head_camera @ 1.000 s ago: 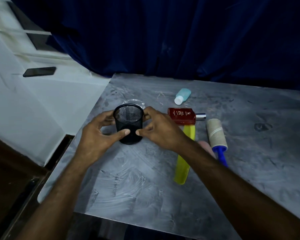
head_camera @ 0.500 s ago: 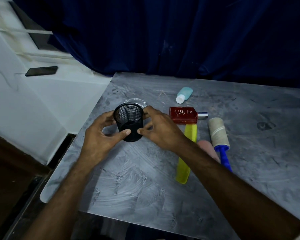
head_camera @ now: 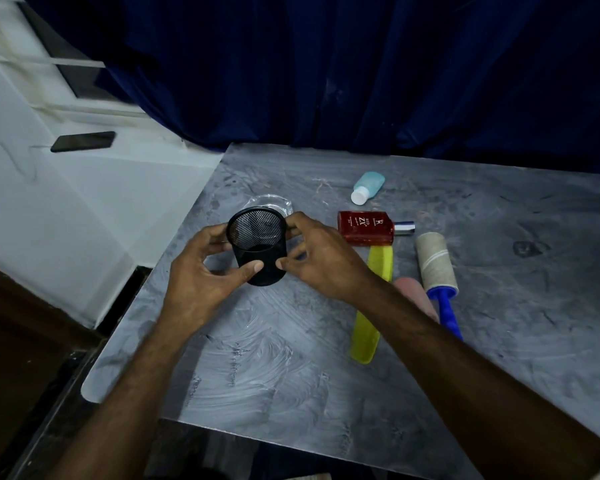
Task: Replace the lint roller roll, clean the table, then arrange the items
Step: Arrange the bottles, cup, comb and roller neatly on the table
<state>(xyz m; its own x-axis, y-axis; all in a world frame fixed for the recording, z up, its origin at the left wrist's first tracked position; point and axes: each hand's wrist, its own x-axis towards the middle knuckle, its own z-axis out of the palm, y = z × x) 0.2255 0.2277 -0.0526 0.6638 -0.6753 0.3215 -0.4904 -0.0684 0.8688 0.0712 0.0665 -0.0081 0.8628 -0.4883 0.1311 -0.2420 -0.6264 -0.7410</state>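
Observation:
A black mesh cup (head_camera: 258,245) stands at the left of the grey table (head_camera: 499,341). My left hand (head_camera: 201,275) grips its left side and my right hand (head_camera: 321,258) grips its right side, thumbs on the near wall. A lint roller (head_camera: 435,263) with a blue handle lies to the right. A pink roll (head_camera: 418,296) lies beside the roller, partly hidden by my right forearm. A yellow comb (head_camera: 368,336) runs under my right wrist.
A clear glass dish (head_camera: 274,202) sits just behind the cup. A red perfume bottle (head_camera: 366,227) and a small blue bottle (head_camera: 368,187) lie farther back. A phone (head_camera: 83,141) rests on the white ledge at left. A dark blue curtain hangs behind the table.
Both hands have stayed on the mesh cup, which sits in about the same place on the table. The camera has shifted slightly.

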